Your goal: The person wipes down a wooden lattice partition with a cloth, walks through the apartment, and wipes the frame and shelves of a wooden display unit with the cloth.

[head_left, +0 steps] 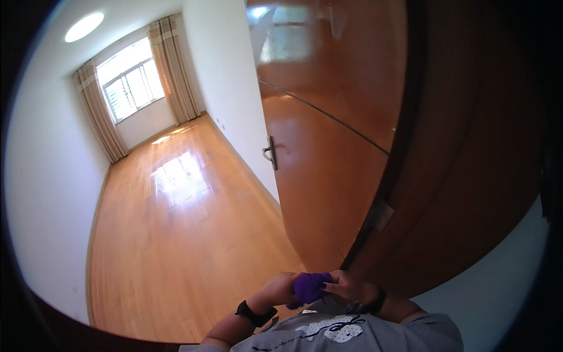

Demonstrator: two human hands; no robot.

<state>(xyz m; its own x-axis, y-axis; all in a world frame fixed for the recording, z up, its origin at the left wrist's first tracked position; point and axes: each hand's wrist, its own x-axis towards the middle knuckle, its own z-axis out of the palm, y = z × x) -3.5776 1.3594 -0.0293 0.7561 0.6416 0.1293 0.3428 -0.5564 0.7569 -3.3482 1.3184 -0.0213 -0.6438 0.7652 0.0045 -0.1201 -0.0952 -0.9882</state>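
A bunched purple cloth (312,288) is held between both hands in front of my grey shirt, at the bottom of the head view. My left hand (280,288), with a dark watch on its wrist, has its fingers closed on the cloth's left side. From the other side my right hand (347,286) grips the cloth, its thumb lying over the front. A dark band circles that wrist too. The undersides of the cloth and some fingertips are hidden.
An open brown wooden door (328,146) with a metal handle (271,154) stands just beyond my hands. Its dark frame (390,182) is at the right. Wooden floor (176,246) runs to a window (132,82) with beige curtains (173,67). White walls flank the room.
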